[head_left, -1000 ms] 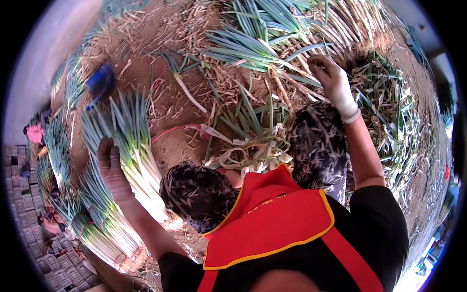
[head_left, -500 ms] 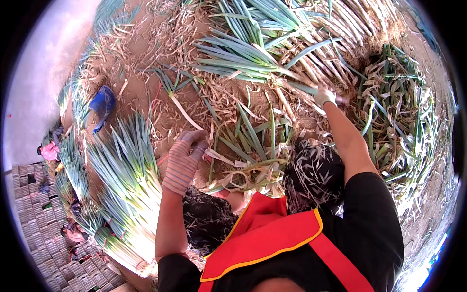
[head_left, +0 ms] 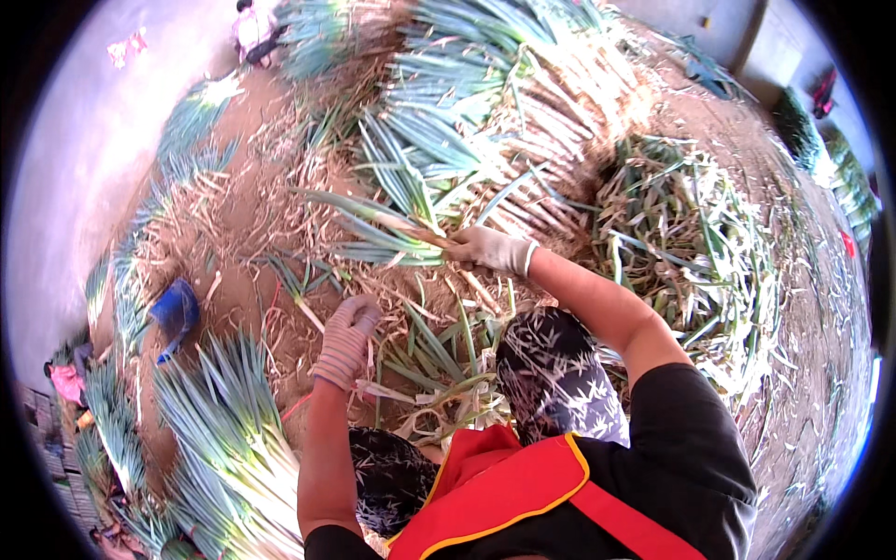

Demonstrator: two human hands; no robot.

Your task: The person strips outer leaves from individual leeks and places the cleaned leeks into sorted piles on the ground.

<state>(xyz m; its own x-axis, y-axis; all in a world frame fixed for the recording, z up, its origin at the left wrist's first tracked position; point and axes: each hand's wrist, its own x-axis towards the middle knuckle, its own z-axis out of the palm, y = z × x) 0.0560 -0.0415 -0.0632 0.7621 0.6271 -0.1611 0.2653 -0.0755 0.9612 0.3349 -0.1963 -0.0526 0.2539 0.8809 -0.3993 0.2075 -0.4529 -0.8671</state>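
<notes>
My right hand, in a pale glove, is closed round the lower part of a long green onion. Its leaves point left, over other unpeeled stalks. My left hand, in a striped glove, hovers above the littered ground with its fingers curled in and nothing visible in them. Just beyond it, a pale-stemmed green onion lies on the soil. Loose leaves are strewn between my knees. To the left rests a large pile of cleaned green onions with white stems.
Unpeeled green onions with brownish stems are heaped ahead. A mound of stripped leaves lies at the right. A blue plastic container sits at the left on the soil. Other people are farther off.
My right hand has swung from the right toward the middle, bringing the green onion with it. My left hand's fingers have drawn closer together. The view has shifted, showing more of the far side.
</notes>
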